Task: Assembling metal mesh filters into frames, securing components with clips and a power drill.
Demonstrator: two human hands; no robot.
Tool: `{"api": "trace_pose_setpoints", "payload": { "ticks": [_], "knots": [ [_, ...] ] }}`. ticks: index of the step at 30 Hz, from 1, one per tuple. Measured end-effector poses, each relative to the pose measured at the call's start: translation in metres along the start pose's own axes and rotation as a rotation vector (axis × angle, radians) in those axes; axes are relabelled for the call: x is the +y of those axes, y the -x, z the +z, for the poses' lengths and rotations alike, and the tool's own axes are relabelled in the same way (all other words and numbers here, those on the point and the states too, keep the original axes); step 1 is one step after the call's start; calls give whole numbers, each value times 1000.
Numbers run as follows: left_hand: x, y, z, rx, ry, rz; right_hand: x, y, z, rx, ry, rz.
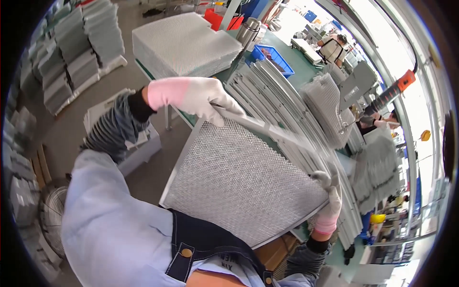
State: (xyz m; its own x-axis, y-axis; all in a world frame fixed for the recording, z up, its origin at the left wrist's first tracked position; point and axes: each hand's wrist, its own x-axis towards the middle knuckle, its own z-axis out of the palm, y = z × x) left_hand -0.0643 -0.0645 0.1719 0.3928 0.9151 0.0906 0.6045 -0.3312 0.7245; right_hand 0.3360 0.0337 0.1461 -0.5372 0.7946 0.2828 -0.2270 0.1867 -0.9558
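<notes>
A silvery mesh filter panel [239, 177] with thin metal edging leans in front of my body, its lower edge near my apron. My left hand [203, 98], in a white and pink glove, is closed around the far left corner and the end of a pale metal frame strip [275, 130]. That strip runs along the panel's far edge, with a gap showing toward the right, and is smeared by motion. My right hand [330, 201], gloved alike, grips the panel's right corner. Its fingertips are slightly blurred, close to the strip's other end.
Long metal strips [272, 103] lie piled on the green table beyond the panel. Stacked mesh sheets [186, 43], a steel flask [248, 31], and a blue bin [272, 60] stand farther back. An orange-black power tool [389, 93] hangs at right. A fan [53, 215] stands at left.
</notes>
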Motion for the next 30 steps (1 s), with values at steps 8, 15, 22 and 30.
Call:
{"api": "trace_pose_setpoints", "payload": {
  "ticks": [8, 15, 22, 30],
  "knots": [
    [-10, -90, 21, -298, -2, 436, -13, 6, 7, 17, 253, 39],
    [31, -164, 89, -299, 193, 544, 15, 4, 8, 426, -88, 0],
    [57, -153, 99, -329, 48, -15, 48, 53, 18, 729, 272, -25],
    [84, -170, 107, -387, 56, -79, 44, 78, -9, 661, 965, -278]
  ]
}}
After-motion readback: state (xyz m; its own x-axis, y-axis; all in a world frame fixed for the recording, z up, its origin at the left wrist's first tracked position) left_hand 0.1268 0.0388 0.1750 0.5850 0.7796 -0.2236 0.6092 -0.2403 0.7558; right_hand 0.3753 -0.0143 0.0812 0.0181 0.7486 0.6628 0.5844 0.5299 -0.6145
